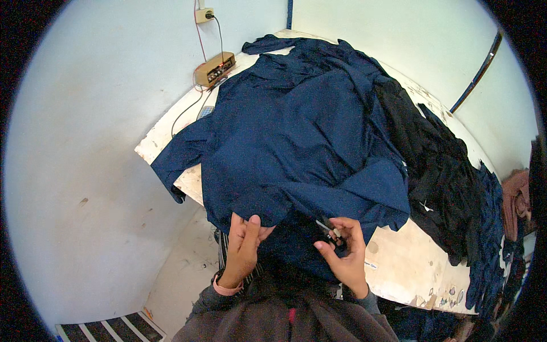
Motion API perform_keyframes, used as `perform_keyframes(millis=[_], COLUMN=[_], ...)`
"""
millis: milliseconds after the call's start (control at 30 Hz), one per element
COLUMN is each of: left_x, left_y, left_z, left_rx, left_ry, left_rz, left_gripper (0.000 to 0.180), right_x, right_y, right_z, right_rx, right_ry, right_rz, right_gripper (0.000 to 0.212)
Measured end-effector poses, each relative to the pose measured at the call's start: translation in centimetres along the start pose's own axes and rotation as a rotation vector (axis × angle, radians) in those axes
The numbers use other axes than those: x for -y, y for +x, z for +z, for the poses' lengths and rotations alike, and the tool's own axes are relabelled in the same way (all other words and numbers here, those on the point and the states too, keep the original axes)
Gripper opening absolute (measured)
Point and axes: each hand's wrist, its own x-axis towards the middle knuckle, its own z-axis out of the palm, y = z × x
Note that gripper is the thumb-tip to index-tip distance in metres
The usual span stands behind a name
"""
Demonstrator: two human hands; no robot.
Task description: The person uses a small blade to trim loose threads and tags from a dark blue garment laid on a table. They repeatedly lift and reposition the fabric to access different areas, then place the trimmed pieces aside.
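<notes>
A small white label [370,265] with dark print, too small to read, shows on the table [419,273]. The garment [296,114] is plain navy, creased, spread over the table with its near edge at the hands; a sleeve hangs past the left side. The left hand [244,251] pinches that edge, thumb against fingers. The right hand's [348,259] fingers curl around dark-handled snips [323,226], thumb and forefinger apart.

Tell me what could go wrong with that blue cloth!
The right hand holds what looks like small scissors close to the navy cloth, so a slip might nick it. The cloth also hangs over the edge of the table, so its weight could perhaps drag it down.
</notes>
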Motion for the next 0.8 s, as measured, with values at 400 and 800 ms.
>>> perform_keyframes(millis=[400, 800], left_x=[-1.0, 0.0], left_y=[-2.3, -2.1], left_z=[2.0, 1.9], left_rx=[-0.021, 0.007], left_ry=[0.180, -0.316], left_rz=[-0.028, -0.109], left_gripper=[0.019, 0.024], right_x=[1.9, 1.2], right_y=[1.2, 1.4], right_z=[3.4, 3.2], right_rx=[0.063, -0.008], right_ry=[-0.296, -0.269], right_rz=[-0.308, -0.313], right_gripper=[0.025, 0.022])
